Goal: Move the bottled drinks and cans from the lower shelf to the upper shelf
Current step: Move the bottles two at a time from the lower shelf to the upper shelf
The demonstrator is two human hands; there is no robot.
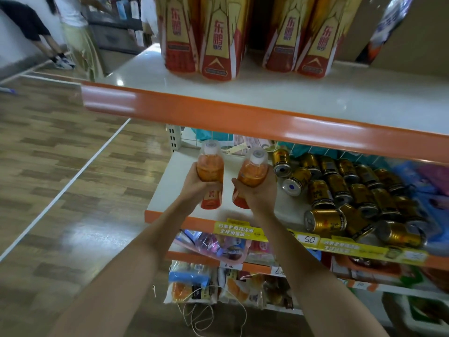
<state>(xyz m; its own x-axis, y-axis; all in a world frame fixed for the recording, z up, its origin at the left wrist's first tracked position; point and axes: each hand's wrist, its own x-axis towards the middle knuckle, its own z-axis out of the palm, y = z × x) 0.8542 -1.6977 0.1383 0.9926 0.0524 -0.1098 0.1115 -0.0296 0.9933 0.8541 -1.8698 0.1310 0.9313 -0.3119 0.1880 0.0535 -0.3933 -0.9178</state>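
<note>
My left hand (194, 184) grips an orange drink bottle (210, 167) with a clear cap around its middle. My right hand (258, 193) grips a second orange bottle (253, 171) the same way. Both bottles are held upright over the left part of the lower shelf (184, 190). Several gold cans (340, 190) lie tumbled on the lower shelf to the right of my hands. On the upper shelf (291, 98) stand several tall bottles (218, 40) with red and yellow labels, near the back.
An orange edge strip (243, 115) runs along the upper shelf's front. Yellow price tags (313, 239) hang on the lower shelf's edge. Snack packets (218, 285) fill the shelves below. Wooden floor lies to the left, with people (70, 32) standing far back.
</note>
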